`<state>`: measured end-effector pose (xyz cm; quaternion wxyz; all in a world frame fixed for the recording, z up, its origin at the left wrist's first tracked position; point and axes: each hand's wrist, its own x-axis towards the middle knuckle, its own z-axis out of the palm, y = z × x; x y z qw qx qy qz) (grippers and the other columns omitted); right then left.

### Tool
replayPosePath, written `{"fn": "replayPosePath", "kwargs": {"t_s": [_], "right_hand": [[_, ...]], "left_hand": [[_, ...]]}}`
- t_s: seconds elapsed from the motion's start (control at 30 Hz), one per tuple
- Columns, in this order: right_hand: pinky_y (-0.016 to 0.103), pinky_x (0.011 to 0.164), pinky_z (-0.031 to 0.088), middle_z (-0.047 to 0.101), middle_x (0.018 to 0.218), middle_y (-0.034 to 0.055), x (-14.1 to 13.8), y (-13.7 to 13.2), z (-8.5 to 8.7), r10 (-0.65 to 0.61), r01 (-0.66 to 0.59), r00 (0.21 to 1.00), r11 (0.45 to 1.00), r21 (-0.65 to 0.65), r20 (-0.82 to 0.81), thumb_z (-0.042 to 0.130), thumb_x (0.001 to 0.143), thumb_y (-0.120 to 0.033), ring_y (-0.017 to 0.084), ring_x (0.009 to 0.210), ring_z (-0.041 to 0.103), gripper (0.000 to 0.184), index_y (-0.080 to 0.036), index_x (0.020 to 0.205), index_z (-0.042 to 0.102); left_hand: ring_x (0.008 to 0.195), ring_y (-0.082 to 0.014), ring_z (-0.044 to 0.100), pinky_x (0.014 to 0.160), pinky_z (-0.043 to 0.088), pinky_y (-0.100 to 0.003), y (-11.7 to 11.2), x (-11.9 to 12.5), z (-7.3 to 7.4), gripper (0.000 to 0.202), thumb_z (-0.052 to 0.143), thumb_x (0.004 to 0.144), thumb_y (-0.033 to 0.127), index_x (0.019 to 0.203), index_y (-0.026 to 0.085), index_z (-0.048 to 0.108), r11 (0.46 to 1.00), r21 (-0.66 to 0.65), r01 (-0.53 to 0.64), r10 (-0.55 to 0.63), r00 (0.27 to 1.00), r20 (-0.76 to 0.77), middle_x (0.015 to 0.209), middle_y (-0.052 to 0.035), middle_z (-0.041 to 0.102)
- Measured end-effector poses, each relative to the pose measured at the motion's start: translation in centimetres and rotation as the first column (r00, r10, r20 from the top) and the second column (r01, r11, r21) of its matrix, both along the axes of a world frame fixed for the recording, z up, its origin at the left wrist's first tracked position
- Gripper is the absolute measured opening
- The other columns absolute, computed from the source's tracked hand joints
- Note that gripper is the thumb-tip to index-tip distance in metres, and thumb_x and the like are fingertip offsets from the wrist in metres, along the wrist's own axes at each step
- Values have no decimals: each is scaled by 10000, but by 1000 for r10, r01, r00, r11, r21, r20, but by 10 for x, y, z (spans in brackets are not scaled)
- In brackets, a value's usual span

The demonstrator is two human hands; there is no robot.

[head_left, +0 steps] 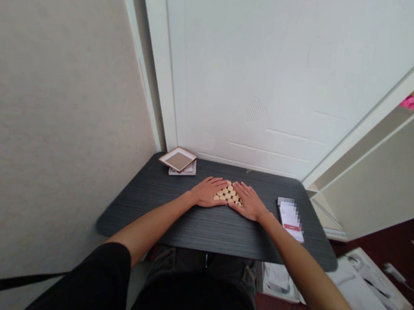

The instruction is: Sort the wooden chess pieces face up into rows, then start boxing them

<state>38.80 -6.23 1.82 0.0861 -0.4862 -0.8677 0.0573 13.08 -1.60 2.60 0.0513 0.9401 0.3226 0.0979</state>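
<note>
Several round, pale wooden discs (229, 193) lie flat on the dark tabletop, packed in a rough triangle. My left hand (209, 192) rests along the group's left side, fingers stretched out and thumb along the near edge. On the opposite side, my right hand (248, 202) lies with straight fingers slanting up to the top of the triangle and its thumb at the near edge. Both palms frame the discs, and some at the edges may be hidden under the hands. Neither hand grasps anything.
A shallow tray-like frame (178, 160) sits tilted over a flat white box (185, 171) at the back left. To the right lies a phone (290, 220) with its screen lit. White panels stand behind the dark table (219, 233). Open white boxes (368, 290) are on the floor at right.
</note>
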Motion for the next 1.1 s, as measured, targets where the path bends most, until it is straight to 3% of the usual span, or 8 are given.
{"fn": "replayPosePath", "kwargs": {"t_s": [1.1], "right_hand": [[527, 1228, 169, 230, 1649, 68, -1, 5, 0, -10, 10, 1000, 1000, 6, 1, 291, 937, -756, 297, 1531, 170, 866, -230, 1612, 158]], "left_hand": [[1493, -250, 268, 1202, 164, -388, 4, 2, -2, 835, 290, 908, 773, 1584, 285, 249, 1000, 13, -19, 19, 1000, -14, 1628, -18, 321]]}}
